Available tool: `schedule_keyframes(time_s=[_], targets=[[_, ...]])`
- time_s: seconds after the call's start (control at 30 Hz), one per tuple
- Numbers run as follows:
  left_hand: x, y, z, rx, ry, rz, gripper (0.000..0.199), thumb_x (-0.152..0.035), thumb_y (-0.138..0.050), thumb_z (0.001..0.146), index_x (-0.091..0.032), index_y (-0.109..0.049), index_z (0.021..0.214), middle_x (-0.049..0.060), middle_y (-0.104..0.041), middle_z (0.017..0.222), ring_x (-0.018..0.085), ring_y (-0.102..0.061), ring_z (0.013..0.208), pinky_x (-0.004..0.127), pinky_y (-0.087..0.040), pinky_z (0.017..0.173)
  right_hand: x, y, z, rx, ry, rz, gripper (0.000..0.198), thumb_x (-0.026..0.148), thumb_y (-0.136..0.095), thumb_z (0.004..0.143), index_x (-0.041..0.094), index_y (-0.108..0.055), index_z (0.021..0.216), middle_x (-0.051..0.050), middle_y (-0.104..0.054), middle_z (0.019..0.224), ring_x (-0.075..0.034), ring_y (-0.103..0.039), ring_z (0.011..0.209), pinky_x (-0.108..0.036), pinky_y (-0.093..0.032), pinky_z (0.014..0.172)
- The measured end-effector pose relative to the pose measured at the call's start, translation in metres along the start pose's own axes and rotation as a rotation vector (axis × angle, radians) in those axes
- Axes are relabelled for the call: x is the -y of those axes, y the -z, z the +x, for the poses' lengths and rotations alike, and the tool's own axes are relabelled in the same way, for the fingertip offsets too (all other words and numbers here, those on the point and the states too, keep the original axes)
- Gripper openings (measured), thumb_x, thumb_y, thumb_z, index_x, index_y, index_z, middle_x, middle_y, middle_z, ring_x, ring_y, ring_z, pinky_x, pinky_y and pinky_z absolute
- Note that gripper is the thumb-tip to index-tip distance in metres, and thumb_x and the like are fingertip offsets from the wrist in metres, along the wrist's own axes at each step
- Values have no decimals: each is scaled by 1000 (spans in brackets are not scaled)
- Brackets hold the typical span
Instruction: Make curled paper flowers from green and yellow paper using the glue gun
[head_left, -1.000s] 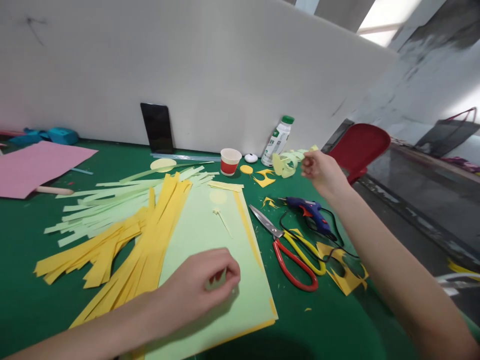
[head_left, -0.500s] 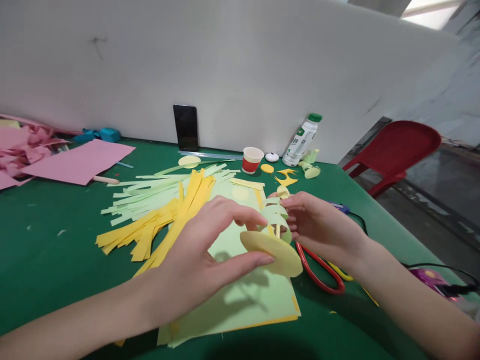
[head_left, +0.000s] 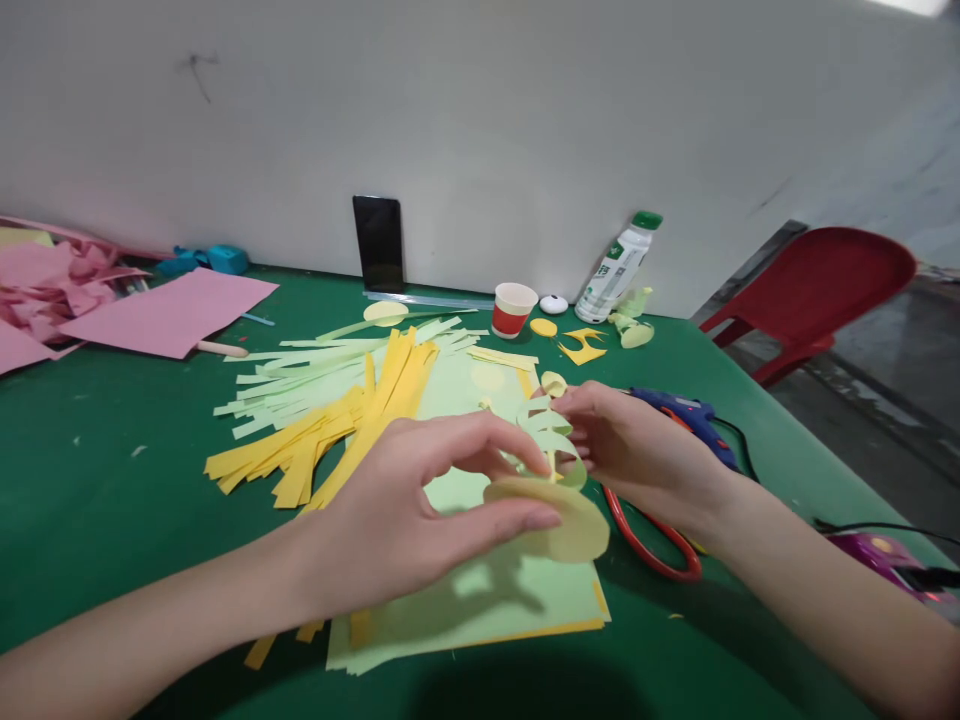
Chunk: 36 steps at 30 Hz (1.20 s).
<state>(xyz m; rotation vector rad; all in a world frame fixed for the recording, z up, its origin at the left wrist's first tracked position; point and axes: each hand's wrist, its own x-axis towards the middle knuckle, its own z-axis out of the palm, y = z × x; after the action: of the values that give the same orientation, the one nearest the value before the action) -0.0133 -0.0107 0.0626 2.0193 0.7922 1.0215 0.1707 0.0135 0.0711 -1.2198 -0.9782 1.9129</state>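
Note:
Both my hands hold a small paper craft above the table: a pale yellow disc at its base, curled light green strips and a small yellow round on top. My left hand pinches the disc's near edge, thumb below and index finger above. On the other side, my right hand grips the upper end, its fingertips partly hidden behind the strips. Underneath lies a stack of light green paper sheets. Red-handled scissors lie partly under my right hand.
Yellow strips and green strips spread at the left. A blue glue gun rests at right. Along the wall stand a phone, a paper cup and a leaning bottle. Pink paper lies far left.
My left index finger has shifted down closer to the disc, and the craft has tilted slightly. The view has turned a little, showing more of the glue gun.

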Motion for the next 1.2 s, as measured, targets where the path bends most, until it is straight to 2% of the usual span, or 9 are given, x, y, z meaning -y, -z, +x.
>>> schedule_keyframes(time_s=[0.07, 0.2, 0.37, 0.43, 0.53, 0.7, 0.8, 1.0, 1.2], targets=[[4, 1, -1, 65, -87, 48, 16, -24, -65, 79, -22, -66, 94, -2, -71, 78, 10, -65, 66, 17, -51, 60, 1, -1, -1, -17, 70, -90, 25, 29, -60, 66, 19, -37, 59, 5, -21, 60, -9, -18, 54, -25, -17, 49], [11, 4, -3, 176, -310, 118, 22, -20, -49, 89, -26, -69, 95, -1, -73, 75, 11, -67, 64, 20, -51, 59, 5, -2, -4, -43, 186, -274, 24, 28, -56, 70, 19, -35, 60, 3, -25, 62, -10, -23, 56, -27, -20, 51], [13, 9, -3, 233, -456, 251, 27, -19, -43, 92, -28, -66, 101, 0, -74, 85, 11, -68, 71, 20, -50, 61, 12, -4, -15, -46, 387, -405, 21, 23, -56, 75, 20, -42, 60, 2, -32, 63, -10, -26, 56, -27, -23, 51], [13, 9, -4, 198, -530, 391, 25, -17, -47, 90, -30, -63, 105, -1, -73, 87, 11, -68, 73, 20, -49, 61, 15, -6, -21, -42, 480, -478, 16, 23, -55, 76, 21, -47, 62, 1, -36, 66, -11, -31, 58, -27, -25, 52], [12, 8, -3, 19, -641, 565, 25, -18, -48, 89, -30, -57, 110, -3, -73, 81, 12, -68, 74, 21, -48, 60, 14, -8, -32, -111, 668, -640, 16, 22, -55, 75, 23, -47, 61, 0, -37, 63, -13, -33, 58, -28, -25, 51], [9, 10, 5, -101, -779, 634, 7, -15, -50, 87, -21, -54, 89, 0, -69, 71, 12, -64, 69, 21, -52, 64, 5, -7, -50, -245, 965, -844, 13, 19, -55, 75, 30, -49, 71, 1, -43, 58, -15, -36, 53, -30, -27, 49], [15, 9, 8, -149, -716, 598, 8, -12, -48, 85, -20, -48, 83, 1, -63, 69, 11, -60, 66, 21, -52, 63, 2, -4, -56, -270, 1063, -909, 17, 13, -52, 74, 30, -51, 75, 1, -44, 58, -15, -36, 50, -30, -27, 46], [35, -1, 7, -259, -448, 309, 30, 2, -51, 75, -20, -43, 93, 1, -52, 85, 11, -54, 77, 18, -47, 55, 4, 3, -57, -257, 1087, -916, 25, 0, -46, 75, 25, -48, 77, 2, -43, 60, -10, -38, 51, -25, -30, 44], [29, -1, 5, -97, -64, 15, 17, -10, -37, 89, -20, -49, 96, 2, -51, 94, 11, -52, 85, 24, -49, 72, 6, 5, -53, -264, 1057, -945, 21, 3, -46, 76, 24, -45, 74, 3, -41, 60, -9, -37, 53, -21, -31, 45]])
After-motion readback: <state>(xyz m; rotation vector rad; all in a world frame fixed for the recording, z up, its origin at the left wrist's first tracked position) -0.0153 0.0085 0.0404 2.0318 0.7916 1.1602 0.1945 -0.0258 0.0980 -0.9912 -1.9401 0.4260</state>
